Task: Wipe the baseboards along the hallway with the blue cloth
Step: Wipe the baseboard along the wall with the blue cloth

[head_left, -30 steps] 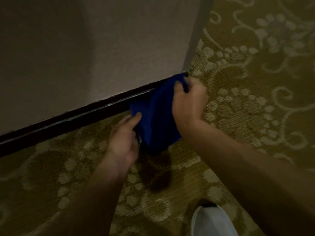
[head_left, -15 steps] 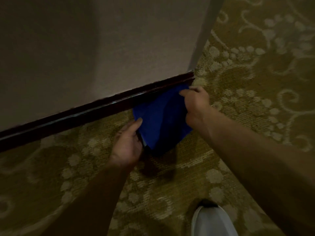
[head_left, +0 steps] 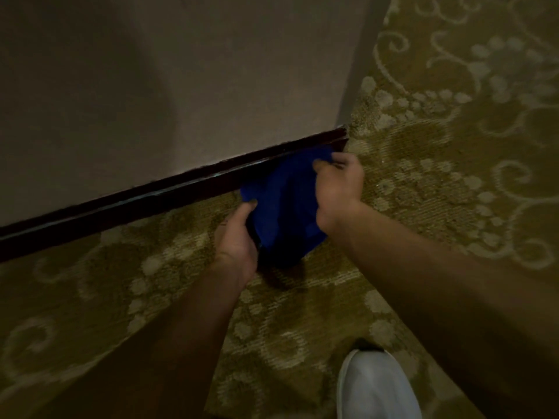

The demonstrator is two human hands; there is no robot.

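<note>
The blue cloth point(head_left: 284, 204) is held against the right end of the dark baseboard point(head_left: 169, 192), pinched at its top edge by the right hand point(head_left: 338, 189) and gripped below by the left hand point(head_left: 239, 237), seemingly to keep it spread for wiping.

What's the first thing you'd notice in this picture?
The bright blue cloth stands out, held between both hands at the dark baseboard near the wall's corner. The right hand pinches its top edge; the left hand grips its lower side. A white shoe pokes in at the bottom.
</note>
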